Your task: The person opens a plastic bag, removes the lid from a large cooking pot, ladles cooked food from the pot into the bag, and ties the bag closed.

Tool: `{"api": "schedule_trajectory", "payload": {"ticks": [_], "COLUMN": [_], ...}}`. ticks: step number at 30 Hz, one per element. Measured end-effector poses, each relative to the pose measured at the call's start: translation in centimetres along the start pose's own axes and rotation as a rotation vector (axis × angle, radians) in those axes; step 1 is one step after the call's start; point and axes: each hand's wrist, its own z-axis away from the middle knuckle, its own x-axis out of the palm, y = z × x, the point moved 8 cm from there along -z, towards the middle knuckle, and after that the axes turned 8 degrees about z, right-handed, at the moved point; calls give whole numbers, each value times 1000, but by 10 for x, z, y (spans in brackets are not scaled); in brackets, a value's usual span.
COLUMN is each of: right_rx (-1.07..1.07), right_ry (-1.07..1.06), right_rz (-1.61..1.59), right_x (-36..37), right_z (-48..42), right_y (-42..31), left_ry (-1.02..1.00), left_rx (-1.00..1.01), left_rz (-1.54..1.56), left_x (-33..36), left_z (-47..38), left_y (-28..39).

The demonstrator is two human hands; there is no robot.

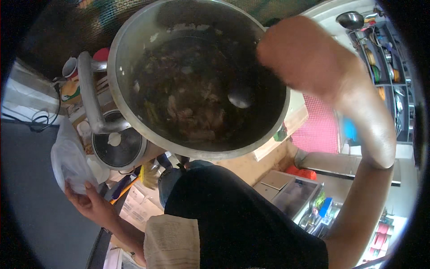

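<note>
Before me stands a large metal pot (215, 155) with dark contents, among them pale, meat-like pieces (183, 111). A rounded shiny spot, perhaps the bowl of a ladle (240, 99), shows inside at the right. My right hand (292, 55), blurred, is raised over the pot's upper right rim with its fingers curled; whether it grips a handle is hidden. At the lower left, my left hand (84, 201) holds a translucent plastic bag (72, 161) between thumb and fingers. The bag hangs apart from the pot, near a smaller lidded pot (117, 148).
The big pot's thick handle (89, 94) juts left, near a cup (70, 68). A broom (148, 176) lies below the small pot. A drawer cabinet (295, 195) and a checked pink cloth (319, 124) are at the right, with dish shelves (386, 60) beyond.
</note>
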Motion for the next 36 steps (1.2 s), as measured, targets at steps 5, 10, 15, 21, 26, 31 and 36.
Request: {"api": "schedule_trajectory", "payload": {"ticks": [5,10,15,21,26,31,36], "right_rx": [123,85,77,-93,-36,-69,2], "right_ry": [-275,-248,-455,-955,-1241,-1295,-1209], "right_rz": [18,71,-18,-99,-232,-299,-329], "right_x": [45,58,36,80,130,166,166], "right_z": [-15,-38,-44,-57,-64,-64,-62], "right_y": [-24,-14,-16,-33,-29,-34,-43], "left_ry": [-30,-26,-34,-42,-18,-23,-18], "left_rx": [-127,-37,-70,0,-102,-41,-39], "left_rz": [46,1,40,-46,17,-30,-22], "left_x": [7,-1,0,2,-10,-9,-11], "left_z": [-8,-23,-28,-29,-26,-19,-16], "left_y": [-10,-9,-12,-4,-14,-4,-8]}}
